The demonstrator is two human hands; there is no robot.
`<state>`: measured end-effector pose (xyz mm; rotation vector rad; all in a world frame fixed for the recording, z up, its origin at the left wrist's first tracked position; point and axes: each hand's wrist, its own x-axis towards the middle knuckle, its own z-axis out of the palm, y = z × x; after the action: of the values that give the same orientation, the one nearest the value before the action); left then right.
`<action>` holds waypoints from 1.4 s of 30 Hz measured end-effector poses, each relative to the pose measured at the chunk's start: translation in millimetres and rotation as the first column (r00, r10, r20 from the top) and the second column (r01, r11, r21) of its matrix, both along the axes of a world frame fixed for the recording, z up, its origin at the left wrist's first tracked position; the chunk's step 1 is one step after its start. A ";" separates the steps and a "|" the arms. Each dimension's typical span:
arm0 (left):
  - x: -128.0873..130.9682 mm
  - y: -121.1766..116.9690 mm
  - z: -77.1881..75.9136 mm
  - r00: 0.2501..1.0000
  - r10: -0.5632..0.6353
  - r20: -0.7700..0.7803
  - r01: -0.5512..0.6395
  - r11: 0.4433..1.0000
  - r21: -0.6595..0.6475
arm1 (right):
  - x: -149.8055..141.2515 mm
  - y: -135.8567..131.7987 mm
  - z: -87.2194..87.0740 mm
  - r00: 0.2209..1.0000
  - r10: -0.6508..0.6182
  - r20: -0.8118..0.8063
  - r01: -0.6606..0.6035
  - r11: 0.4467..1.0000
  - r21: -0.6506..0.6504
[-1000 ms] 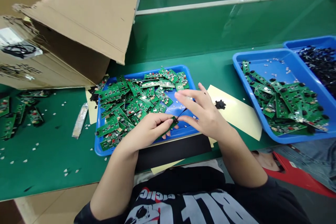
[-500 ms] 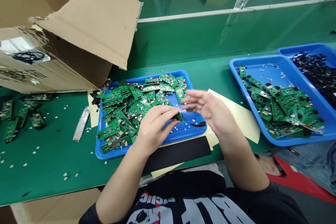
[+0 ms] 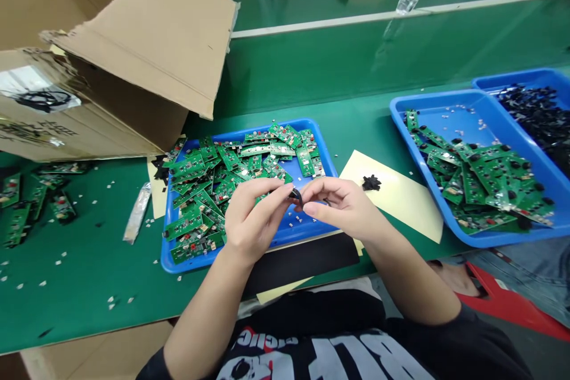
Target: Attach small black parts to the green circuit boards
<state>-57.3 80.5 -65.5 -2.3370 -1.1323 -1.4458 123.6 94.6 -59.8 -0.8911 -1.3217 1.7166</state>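
My left hand (image 3: pixel 256 217) and my right hand (image 3: pixel 341 205) meet over the near right corner of a blue tray (image 3: pixel 327 151) heaped with small green circuit boards (image 3: pixel 222 181). The fingertips of both hands pinch a small black piece (image 3: pixel 296 196) between them. My left hand may also hold a green board, mostly hidden under its fingers. A black strip (image 3: pixel 303 258) lies on the table edge just below my hands.
A yellow sheet (image 3: pixel 401 199) with a black scrap (image 3: pixel 370 182) lies right of the tray. Two more blue trays stand at the right, one with green boards (image 3: pixel 481 181), one with black parts (image 3: pixel 541 116). An open cardboard box (image 3: pixel 111 53) stands at the left, loose boards (image 3: pixel 27 199) beside it.
My right hand was spread open over the tray; now its fingers have closed and drawn in to my left hand, and both pinch the small black piece.
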 end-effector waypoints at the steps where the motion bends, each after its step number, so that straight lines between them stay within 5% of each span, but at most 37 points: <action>1: 0.0 0.2 0.0 1.000 -0.003 -0.003 0.003 1.000 0.014 | -1.0 -0.4 -0.1 1.000 0.008 -0.019 -0.008 1.000 -0.022; 17: 1.5 -0.5 -3.4 0.999 0.013 0.047 -0.013 1.000 -0.002 | -0.9 -0.6 1.9 0.998 -0.053 -0.014 0.052 0.996 -0.075; 26: 2.0 0.2 -0.6 0.988 -0.130 0.079 0.134 0.990 -0.046 | -4.2 1.6 2.3 0.997 -0.017 -0.072 0.013 0.998 -0.057; 33: 4.5 -1.2 -3.0 0.962 -0.182 0.205 0.225 0.951 -0.212 | -4.8 -4.5 0.4 0.984 -0.153 0.095 0.127 0.963 0.237; 37: 12.2 -8.2 -7.5 0.891 -0.144 0.430 0.340 0.840 -0.422 | -6.6 -7.2 -1.1 0.955 -0.274 0.114 0.203 0.883 0.423; 42: 17.1 -13.8 -6.6 0.895 -0.088 0.437 0.335 0.779 -0.530 | -5.9 -4.5 -3.9 0.896 -0.412 0.164 0.215 0.728 0.651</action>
<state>-40.1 66.7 -72.1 -2.7316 -1.6799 -1.9350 117.7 90.0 -63.7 -0.9269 -1.6771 0.7957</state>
